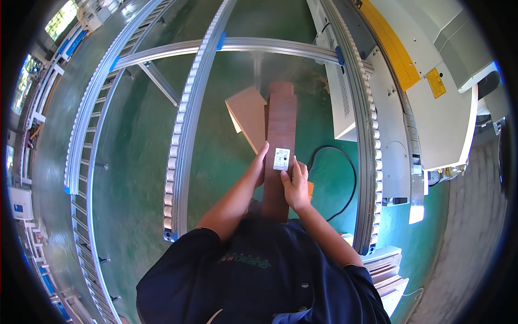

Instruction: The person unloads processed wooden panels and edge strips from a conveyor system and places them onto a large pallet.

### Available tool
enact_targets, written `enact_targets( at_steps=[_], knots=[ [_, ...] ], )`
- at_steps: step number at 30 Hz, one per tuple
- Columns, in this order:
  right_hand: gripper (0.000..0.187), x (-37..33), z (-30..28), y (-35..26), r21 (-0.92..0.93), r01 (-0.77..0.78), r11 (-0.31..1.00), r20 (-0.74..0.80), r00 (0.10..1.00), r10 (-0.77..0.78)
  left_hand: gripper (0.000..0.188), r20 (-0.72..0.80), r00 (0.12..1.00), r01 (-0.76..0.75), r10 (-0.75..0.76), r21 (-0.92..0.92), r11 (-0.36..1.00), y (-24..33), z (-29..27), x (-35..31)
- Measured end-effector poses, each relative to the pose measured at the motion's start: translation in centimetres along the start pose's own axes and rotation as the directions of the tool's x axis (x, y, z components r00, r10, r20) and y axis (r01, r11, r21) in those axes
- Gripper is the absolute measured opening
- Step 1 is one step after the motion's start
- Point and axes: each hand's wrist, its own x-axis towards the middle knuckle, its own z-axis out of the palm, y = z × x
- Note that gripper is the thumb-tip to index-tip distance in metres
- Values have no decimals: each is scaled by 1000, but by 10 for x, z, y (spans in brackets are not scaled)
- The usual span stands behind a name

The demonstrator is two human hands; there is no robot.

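Between my two hands is a long, narrow brown board [281, 127], lying lengthwise away from my body. A white printed label [281, 159] is stuck on its upper face. My left hand [260, 164] is closed along the left edge, its fingers partly hidden behind the board. On the other side, my right hand [295, 187] grips the right edge, thumb on top just below the label. Another brown piece shows slightly past the board's far end and left edge; whether it is held too, I cannot tell. The board's near end meets my dark shirt.
Roller rails [186, 102] run to my left and right, joined by a metal crossbar [264, 44] ahead. A lighter brown panel [247, 113] is beyond my left hand. A black cable [355, 178] curves over the green floor. A white-and-yellow machine [399, 48] stands right; stacked boards [386, 272] are lower right.
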Motion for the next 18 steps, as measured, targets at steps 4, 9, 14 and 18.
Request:
enact_targets(
  at_steps=[4,9,14,18],
  knots=[
    [57,-2,-6,-10,-70,-15,997,33,999,18,69,-2,1000,26,-26,26,999,2,3,0],
    [66,-8,-9,-15,-175,50,983,15,999,-48,71,50,998,-40,49,-166,985,-7,2,8],
    [69,-11,-15,-13,-179,22,984,34,999,-16,69,138,989,82,-62,-147,986,-5,17,5],
    [68,-11,-19,-19,-190,59,980,19,998,-56,73,170,985,43,-27,-89,995,-3,17,6]
  ],
)
